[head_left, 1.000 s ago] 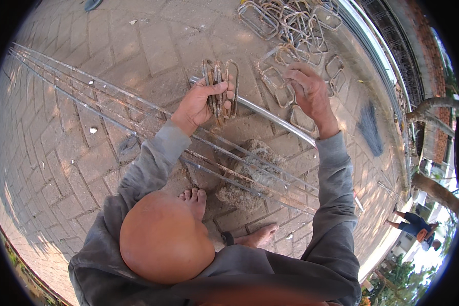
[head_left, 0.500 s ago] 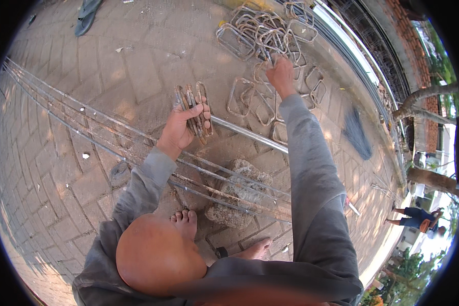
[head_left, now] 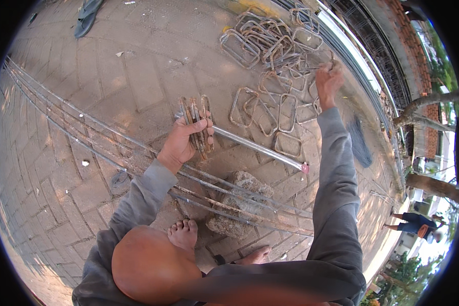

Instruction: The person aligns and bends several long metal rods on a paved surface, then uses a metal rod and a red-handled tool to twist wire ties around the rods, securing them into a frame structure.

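Observation:
My left hand (head_left: 184, 136) is closed around several rusty rectangular rebar stirrups (head_left: 196, 127), held upright side by side with the thumb across them. Out to the right, at the edge of a loose pile of stirrups (head_left: 275, 43), my right hand (head_left: 329, 79) has its fingers closed on a stirrup, mostly hidden by the hand. More stirrups (head_left: 287, 113) lie flat on the paving between my hands. A shiny metal pipe (head_left: 260, 148) with a pinkish end runs from behind my left hand toward the right.
Long rusty steel bars (head_left: 107, 120) cross the brick paving (head_left: 86, 188) and pass over a rough concrete chunk (head_left: 239, 204) near my bare feet. Long rods (head_left: 336, 48) lie along the right edge. A sandal (head_left: 88, 19) lies far left; a person (head_left: 417, 224) stands at far right.
My right hand has moved right from the middle of the pile to its right edge. My left hand, still gripping its stirrups, sits slightly lower in the picture.

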Motion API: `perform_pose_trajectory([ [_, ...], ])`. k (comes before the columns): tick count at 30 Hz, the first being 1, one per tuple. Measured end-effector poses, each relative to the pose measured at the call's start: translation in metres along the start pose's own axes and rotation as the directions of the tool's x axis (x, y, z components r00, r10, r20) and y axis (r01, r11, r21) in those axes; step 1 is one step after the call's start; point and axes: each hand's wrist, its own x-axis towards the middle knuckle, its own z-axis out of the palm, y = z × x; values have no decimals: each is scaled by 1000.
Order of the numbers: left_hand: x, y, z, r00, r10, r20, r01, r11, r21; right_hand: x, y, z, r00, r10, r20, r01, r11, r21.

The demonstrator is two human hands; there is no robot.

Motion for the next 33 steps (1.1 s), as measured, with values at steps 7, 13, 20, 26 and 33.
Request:
perform_pose_trajectory([
  [7,6,-1,0,995,10,101,-6,999,-42,-54,7,-129,938,174,301,-347,536,770],
  [13,3,-2,-5,999,12,-42,-11,999,33,-166,-72,-136,874,160,458,-481,161,862],
  [20,6,-1,-5,998,50,-35,-50,999,21,-247,-162,-114,909,224,351,-385,132,914],
  [26,4,1,-10,991,51,127,-50,999,-15,-258,-173,-114,920,164,355,-390,444,806],
  [33,4,3,-11,961,65,270,-41,995,-93,-266,-169,-104,973,80,216,-218,625,750],
])
